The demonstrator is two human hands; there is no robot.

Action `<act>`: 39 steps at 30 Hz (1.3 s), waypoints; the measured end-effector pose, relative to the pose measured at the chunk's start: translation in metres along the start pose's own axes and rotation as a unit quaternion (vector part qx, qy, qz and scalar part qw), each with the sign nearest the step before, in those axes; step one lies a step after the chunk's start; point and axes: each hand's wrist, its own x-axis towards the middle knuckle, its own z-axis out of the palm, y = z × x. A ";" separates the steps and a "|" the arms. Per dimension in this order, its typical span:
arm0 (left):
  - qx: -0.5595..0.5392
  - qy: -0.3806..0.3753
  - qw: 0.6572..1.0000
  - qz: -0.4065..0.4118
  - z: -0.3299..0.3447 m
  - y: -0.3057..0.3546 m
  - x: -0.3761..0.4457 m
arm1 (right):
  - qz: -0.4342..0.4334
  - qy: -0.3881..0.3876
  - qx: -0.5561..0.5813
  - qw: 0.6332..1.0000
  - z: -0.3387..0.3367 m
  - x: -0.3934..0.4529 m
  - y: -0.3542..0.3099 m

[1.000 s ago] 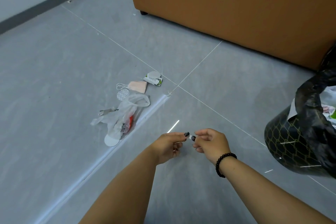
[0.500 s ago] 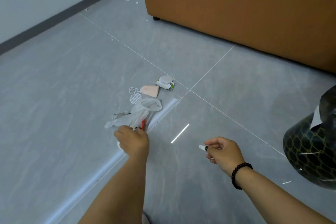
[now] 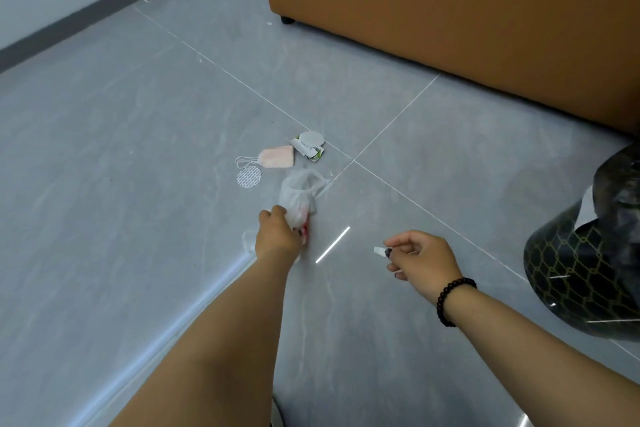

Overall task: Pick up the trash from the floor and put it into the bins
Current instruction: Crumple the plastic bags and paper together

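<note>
At the near centre of the grey tiled floor (image 3: 104, 184), the left hand (image 3: 278, 236) is curled around the lower end of a crumpled translucent white plastic bag with red print (image 3: 297, 199); the bag's handles stand up just beyond the knuckles. To the right and well apart from the bag, the right hand (image 3: 420, 262), with a black bead bracelet (image 3: 452, 300) at the wrist, is seen pinching a small white scrap (image 3: 379, 251) between thumb and forefinger, clear of the floor. At the right edge a black bin with a gold honeycomb pattern and black liner (image 3: 588, 270) is seen, near the right hand. Just beyond the bag lie a white perforated round pad (image 3: 249, 176), a pink face mask with white ear loops (image 3: 277, 157), then a round white lid on a green-and-white wrapper (image 3: 310, 144). Farthest back, an orange-brown cabinet (image 3: 450, 10) is seen.
</note>
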 end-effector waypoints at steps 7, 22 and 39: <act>-0.107 -0.088 0.989 0.044 -0.050 0.072 -0.025 | -0.125 0.016 -0.114 0.985 -0.046 -0.022 -0.066; -0.226 -0.249 0.927 0.164 -0.159 0.167 -0.178 | -0.101 0.351 -0.138 0.921 -0.264 -0.136 -0.109; -0.511 -0.288 0.804 0.096 -0.218 0.165 -0.285 | -0.313 0.123 -0.370 0.866 -0.205 -0.233 -0.156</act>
